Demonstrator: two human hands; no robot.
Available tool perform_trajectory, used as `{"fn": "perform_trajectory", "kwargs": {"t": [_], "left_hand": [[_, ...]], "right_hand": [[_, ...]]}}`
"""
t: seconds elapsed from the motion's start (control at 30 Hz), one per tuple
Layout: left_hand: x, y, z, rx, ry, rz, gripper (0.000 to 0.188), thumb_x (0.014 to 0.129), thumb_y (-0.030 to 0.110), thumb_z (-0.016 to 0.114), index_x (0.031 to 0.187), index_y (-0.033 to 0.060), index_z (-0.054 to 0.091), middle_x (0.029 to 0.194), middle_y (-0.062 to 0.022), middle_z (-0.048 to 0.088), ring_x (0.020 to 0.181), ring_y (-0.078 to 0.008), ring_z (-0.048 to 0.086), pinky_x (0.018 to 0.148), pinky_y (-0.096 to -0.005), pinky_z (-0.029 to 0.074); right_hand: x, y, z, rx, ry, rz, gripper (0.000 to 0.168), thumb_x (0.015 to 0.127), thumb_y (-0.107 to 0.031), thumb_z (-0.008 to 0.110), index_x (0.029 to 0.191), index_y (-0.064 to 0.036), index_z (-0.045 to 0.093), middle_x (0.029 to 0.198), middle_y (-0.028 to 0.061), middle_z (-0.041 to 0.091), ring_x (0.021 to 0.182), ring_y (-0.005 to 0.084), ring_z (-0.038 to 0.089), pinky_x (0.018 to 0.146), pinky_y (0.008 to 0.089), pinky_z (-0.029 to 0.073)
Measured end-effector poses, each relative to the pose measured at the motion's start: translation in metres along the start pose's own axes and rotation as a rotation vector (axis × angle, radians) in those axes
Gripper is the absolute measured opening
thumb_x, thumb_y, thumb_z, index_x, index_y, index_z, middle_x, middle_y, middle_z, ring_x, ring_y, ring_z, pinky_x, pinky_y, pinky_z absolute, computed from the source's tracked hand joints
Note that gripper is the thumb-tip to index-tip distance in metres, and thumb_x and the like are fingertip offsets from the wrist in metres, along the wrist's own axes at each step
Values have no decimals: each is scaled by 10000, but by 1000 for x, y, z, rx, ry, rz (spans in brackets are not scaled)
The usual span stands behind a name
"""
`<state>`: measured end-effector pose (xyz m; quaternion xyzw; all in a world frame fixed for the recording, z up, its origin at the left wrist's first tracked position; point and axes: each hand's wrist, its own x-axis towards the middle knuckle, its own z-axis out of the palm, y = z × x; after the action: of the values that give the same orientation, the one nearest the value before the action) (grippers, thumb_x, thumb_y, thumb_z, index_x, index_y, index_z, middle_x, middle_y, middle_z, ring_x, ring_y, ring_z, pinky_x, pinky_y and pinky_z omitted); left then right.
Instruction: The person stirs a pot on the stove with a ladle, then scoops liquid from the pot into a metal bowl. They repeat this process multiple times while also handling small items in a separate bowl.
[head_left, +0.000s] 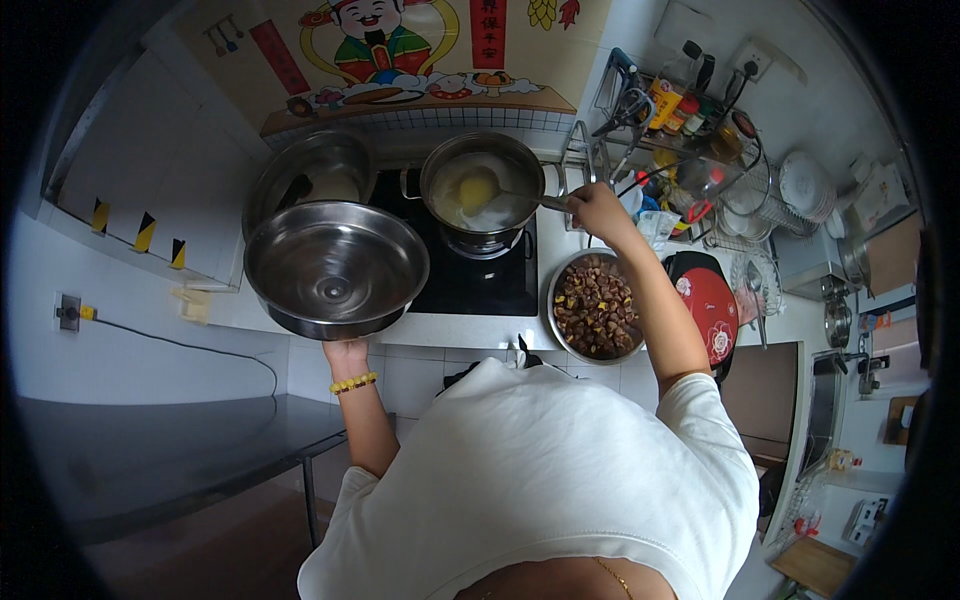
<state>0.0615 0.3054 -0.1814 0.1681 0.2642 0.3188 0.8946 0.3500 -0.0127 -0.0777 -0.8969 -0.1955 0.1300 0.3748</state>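
Observation:
My left hand (346, 352) holds a shiny stainless steel basin (337, 262) from below, at its near side; most of the fingers are hidden under it. The basin looks bare inside. In my right hand (596, 211) is the handle of a metal ladle (536, 199). Its bowl dips into a steel pot (428, 161) of cloudy liquid, and something yellowish shows in or at the bowl. That pot stands on a black glass cooktop (472, 292). Close below my right forearm, a steel bowl (553, 315) is full of brown chestnuts (594, 304), some showing yellow.
A large metal pan (262, 172) stands behind the basin. Right of the chestnuts is a red electric griddle (705, 304) with flowers. A rack (645, 139) with bottles and jars and a wire dish rack (772, 195) line the right. A dark table (172, 442) lies at left.

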Motion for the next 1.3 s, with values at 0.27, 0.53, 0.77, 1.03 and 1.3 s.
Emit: {"fn": "perform_trajectory", "kwargs": {"t": [0.27, 0.53, 0.77, 1.03, 1.3], "left_hand": [[0, 1, 1, -9, 1, -9, 385, 914, 270, 513, 1198, 9, 512, 1199, -142, 565, 1094, -280, 541, 967, -457, 448], [12, 0, -11, -3, -34, -25, 387, 918, 277, 506, 1199, 10, 510, 1194, -139, 569, 1089, -282, 546, 960, -459, 455], [11, 2, -10, 18, -3, -23, 393, 920, 289, 504, 1201, 15, 509, 1191, -131, 570, 1093, -273, 543, 961, -448, 456], [17, 4, -12, 34, 0, -30, 393, 919, 298, 506, 1196, 19, 515, 1185, -126, 573, 1086, -269, 544, 961, -440, 451], [21, 8, -14, 33, -96, -68, 374, 923, 289, 501, 1175, 14, 522, 1165, -130, 581, 1067, -262, 552, 951, -427, 458]], "right_hand": [[-8, 5, 2, -27, 100, -34, 226, 799, -183, 578, 854, 10, 683, 710, 181, 647, 707, 314, 644, 665, 379, 490], [-27, -5, 8, -289, 228, -239, 220, 832, -177, 568, 979, -33, 645, 839, 187, 646, 791, 386, 609, 694, 456, 479], [-28, 0, 27, -484, 261, -324, 178, 801, -91, 551, 964, -41, 603, 853, 172, 606, 773, 369, 602, 646, 459, 482], [-32, 12, 41, -594, 251, -336, 265, 795, -86, 568, 1056, -68, 610, 854, 152, 596, 769, 359, 595, 647, 443, 477], [-52, -2, 37, -494, 397, -329, 333, 791, -60, 572, 1122, -84, 569, 859, 137, 557, 774, 353, 574, 632, 441, 450]]}}
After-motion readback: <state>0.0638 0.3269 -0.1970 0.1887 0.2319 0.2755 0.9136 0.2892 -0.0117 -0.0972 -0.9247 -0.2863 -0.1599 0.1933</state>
